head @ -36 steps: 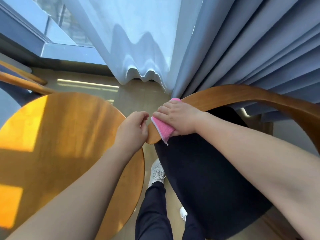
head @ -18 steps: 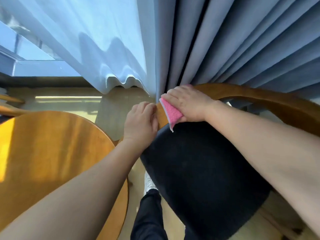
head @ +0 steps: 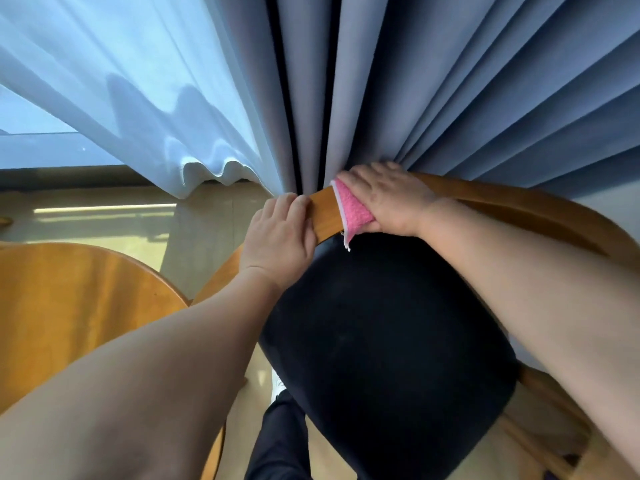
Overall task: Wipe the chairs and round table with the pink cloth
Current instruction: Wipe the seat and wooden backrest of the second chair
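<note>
Folded pink cloth (head: 353,212) wraps the wooden chair rail (head: 325,216) near the round table (head: 69,299).

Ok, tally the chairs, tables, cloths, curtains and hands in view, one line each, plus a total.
Wooden chair: 1 plainly in view
Round wooden table: 1
Pink cloth: 1
Curtains: 2 (sheer white curtain, blue-grey curtain)
Hands: 2 (left hand, right hand)
Total: 7

A pleated grey-blue curtain (head: 450,81) is hung beside a sheer white curtain (head: 138,98), whose wavy hem is seen just above a pale floor (head: 204,233), on which a bright strip of sunlight is cast.
</note>
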Motion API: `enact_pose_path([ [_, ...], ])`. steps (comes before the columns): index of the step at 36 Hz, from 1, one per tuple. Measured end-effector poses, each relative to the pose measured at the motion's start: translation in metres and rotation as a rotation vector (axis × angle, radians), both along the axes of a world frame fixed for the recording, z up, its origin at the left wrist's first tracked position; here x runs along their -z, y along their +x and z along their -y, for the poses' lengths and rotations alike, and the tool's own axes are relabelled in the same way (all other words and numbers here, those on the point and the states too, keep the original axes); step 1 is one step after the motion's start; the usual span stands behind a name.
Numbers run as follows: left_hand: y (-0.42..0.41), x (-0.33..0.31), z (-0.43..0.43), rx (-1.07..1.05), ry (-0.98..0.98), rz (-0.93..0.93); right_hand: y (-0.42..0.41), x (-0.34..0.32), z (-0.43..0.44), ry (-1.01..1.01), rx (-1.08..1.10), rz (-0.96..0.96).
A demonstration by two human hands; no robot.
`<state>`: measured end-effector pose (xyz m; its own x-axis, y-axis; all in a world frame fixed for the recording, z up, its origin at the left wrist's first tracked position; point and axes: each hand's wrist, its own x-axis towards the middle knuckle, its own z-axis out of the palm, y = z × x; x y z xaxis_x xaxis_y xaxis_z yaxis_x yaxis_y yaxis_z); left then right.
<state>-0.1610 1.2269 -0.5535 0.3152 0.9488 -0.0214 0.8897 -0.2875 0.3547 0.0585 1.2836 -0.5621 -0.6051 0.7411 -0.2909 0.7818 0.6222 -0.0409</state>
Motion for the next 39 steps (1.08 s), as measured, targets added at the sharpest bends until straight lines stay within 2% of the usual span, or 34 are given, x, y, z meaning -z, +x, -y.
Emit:
enact_pose_path([
  [5,0.002,0.0,0.001,0.029,0.001,-0.032,0.011,-0.001,0.0,-0.007,0.032,-0.001],
  [13,0.0,0.005,0.001,0.134,0.039,-0.114,0.085,-0.018,0.014,-0.061,0.318,0.1],
  [22,-0.002,0.004,0.001,0.161,0.044,-0.168,0.117,-0.022,0.027,0.001,0.319,0.18],
  [31,0.003,-0.001,0.003,0.217,0.023,-0.223,0.143,-0.043,0.048,-0.014,0.466,0.258],
  [36,0.031,-0.014,0.001,0.348,0.07,-0.231,0.143,-0.044,0.049,-0.016,0.477,0.245],
  [39,0.072,-0.02,-0.001,0.451,0.035,-0.205,0.145,-0.042,0.049,-0.011,0.476,0.232],
])
